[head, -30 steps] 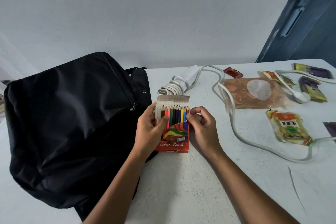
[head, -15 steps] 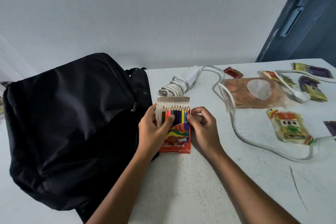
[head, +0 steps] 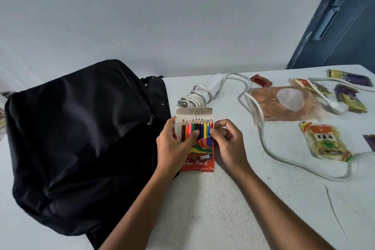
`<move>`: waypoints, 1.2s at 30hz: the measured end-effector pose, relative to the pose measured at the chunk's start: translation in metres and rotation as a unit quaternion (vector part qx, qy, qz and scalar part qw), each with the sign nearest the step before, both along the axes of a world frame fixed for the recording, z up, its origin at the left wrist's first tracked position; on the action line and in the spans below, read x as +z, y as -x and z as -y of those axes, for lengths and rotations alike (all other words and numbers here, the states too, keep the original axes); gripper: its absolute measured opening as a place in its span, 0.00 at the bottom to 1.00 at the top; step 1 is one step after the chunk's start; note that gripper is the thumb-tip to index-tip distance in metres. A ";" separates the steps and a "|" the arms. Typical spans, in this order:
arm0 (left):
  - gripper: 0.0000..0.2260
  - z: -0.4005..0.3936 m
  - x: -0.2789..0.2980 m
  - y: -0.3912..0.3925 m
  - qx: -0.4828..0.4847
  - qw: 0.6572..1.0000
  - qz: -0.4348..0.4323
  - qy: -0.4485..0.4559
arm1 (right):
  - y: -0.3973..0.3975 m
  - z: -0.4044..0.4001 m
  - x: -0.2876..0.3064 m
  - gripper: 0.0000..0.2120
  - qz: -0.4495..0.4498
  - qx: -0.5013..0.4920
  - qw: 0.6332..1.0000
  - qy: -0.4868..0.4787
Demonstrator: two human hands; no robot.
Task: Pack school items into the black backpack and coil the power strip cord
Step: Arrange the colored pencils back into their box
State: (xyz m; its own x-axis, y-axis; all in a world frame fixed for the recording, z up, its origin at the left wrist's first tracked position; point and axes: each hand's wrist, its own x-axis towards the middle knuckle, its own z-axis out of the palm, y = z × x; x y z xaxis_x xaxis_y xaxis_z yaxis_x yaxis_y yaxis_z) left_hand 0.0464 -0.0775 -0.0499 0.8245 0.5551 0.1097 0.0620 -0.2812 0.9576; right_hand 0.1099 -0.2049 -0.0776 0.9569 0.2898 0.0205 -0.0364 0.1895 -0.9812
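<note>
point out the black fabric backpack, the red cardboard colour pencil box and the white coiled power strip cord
black fabric backpack point(head: 81, 128), head view, middle of its front panel
red cardboard colour pencil box point(head: 203, 158), head view, printed lower front
white coiled power strip cord point(head: 192, 98), head view, wound loops

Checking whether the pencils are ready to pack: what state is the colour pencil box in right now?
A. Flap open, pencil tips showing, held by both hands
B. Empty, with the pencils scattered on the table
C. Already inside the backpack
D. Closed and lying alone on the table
A: the box has its flap up with the pencil tips exposed, and the left hand and right hand both grip it beside the backpack.
</note>
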 end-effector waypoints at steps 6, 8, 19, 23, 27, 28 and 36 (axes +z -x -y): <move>0.16 -0.002 -0.003 0.000 0.001 1.000 -0.005 -0.013 | 0.001 0.000 0.000 0.07 0.001 -0.009 1.000 0.010; 0.17 -0.002 -0.005 0.000 0.001 1.000 -0.004 -0.017 | 0.001 0.000 0.002 0.07 0.006 -0.016 1.000 0.017; 0.18 -0.001 -0.003 0.003 -0.025 1.000 0.008 -0.010 | 0.000 0.001 0.005 0.07 -0.013 -0.012 1.000 0.024; 0.11 -0.001 -0.001 0.005 -0.048 0.999 -0.002 -0.011 | -0.005 0.004 0.010 0.10 -0.093 0.029 0.995 -0.014; 0.12 -0.001 0.016 0.007 -0.083 0.996 -0.032 0.014 | -0.009 0.016 0.027 0.12 -0.092 0.080 0.992 0.020; 0.11 -0.001 0.023 0.007 -0.090 0.995 -0.039 0.022 | -0.010 0.020 0.033 0.11 -0.073 0.096 0.991 0.051; 0.14 0.004 0.077 0.033 -0.243 0.956 -0.152 0.062 | -0.013 0.066 0.072 0.30 -0.197 0.390 0.899 0.013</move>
